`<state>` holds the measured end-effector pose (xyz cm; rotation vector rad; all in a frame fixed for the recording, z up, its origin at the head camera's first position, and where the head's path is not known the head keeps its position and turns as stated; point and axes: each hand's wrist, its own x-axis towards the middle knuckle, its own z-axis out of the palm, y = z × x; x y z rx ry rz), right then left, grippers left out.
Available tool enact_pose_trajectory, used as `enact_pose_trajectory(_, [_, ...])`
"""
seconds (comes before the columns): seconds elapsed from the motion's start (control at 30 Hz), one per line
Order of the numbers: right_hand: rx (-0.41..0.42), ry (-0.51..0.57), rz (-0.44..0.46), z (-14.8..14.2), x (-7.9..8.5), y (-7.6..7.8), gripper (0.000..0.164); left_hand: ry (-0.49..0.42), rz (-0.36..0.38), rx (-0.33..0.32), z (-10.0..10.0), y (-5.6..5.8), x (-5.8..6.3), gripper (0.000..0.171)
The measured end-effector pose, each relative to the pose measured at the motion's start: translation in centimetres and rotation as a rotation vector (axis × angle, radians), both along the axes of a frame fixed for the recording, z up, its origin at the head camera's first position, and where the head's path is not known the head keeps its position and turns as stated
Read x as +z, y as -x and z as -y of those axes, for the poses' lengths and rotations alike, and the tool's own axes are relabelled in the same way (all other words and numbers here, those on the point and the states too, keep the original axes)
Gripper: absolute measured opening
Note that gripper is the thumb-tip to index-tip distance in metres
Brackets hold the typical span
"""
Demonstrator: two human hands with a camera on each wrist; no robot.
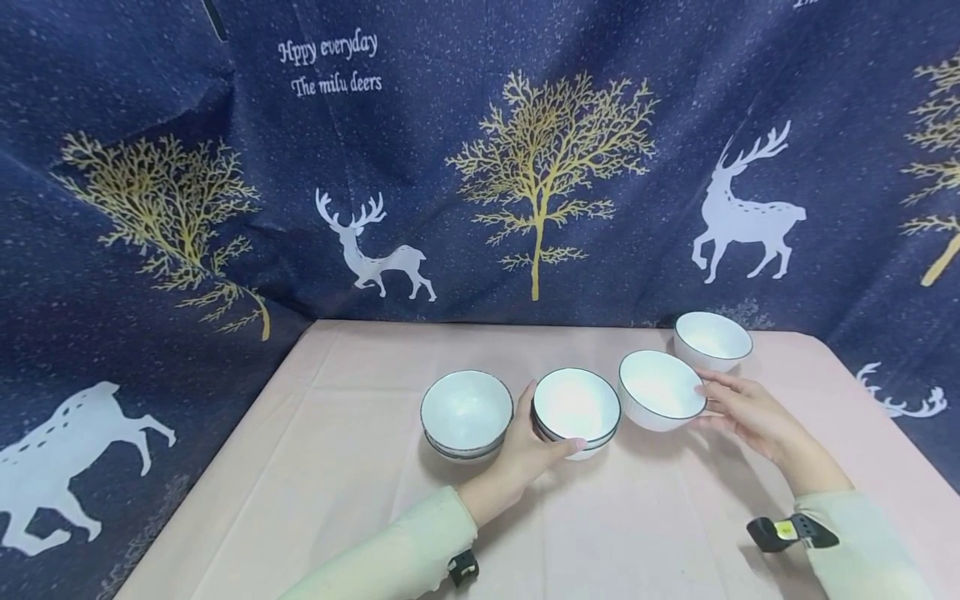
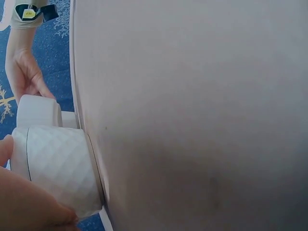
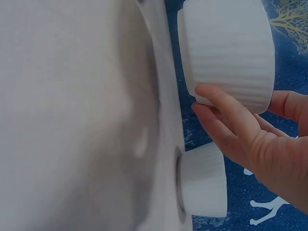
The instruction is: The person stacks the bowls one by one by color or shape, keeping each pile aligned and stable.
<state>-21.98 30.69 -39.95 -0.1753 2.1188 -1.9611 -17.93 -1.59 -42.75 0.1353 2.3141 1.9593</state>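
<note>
My left hand (image 1: 516,457) spans the middle stack of white bowls (image 1: 576,408), thumb at the near side and fingers at the left. Dark rims edge these bowls, and the lower one shows a diamond-textured wall (image 2: 65,166) in the left wrist view. To the right, my right hand (image 1: 753,421) grips a ribbed white bowl (image 1: 660,390) by its right side, thumb at the rim and fingers under the wall. That bowl is tilted and raised off the table in the right wrist view, close beside the middle stack.
Another stack of white bowls (image 1: 467,412) stands left of my left hand. A single ribbed bowl (image 1: 712,340) sits at the back right, behind my right hand. A pale pink cloth (image 1: 360,517) covers the table; a dark blue curtain (image 1: 480,250) hangs behind it.
</note>
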Motion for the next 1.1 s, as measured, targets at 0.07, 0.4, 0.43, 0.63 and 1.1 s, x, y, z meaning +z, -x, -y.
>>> enact_pose_trajectory(0.07, [0.0, 0.006, -0.002, 0.0, 0.2, 0.2, 0.066, -0.004, 0.006, -0.004, 0.0, 0.1, 0.0, 0.111])
enact_pose_trajectory(0.4, [-0.009, 0.078, -0.005, 0.2, 0.9, 0.6, 0.06, -0.013, 0.011, 0.002, 0.1, 0.0, 0.3, 0.111])
enact_pose_trajectory(0.43, [-0.009, 0.084, -0.008, 0.2, 1.0, 0.6, 0.06, -0.02, 0.013, -0.002, 0.1, 0.0, 0.3, 0.111])
enact_pose_trajectory(0.63, [0.013, 0.074, -0.033, 0.4, 1.6, 0.5, 0.065, -0.054, 0.013, -0.035, 0.3, -0.1, 0.1, 0.109])
enact_pose_trajectory(1.1, [0.013, 0.028, -0.064, 1.6, 3.4, 1.0, 0.066, -0.074, 0.017, -0.071, 0.4, 0.0, -0.2, 0.105])
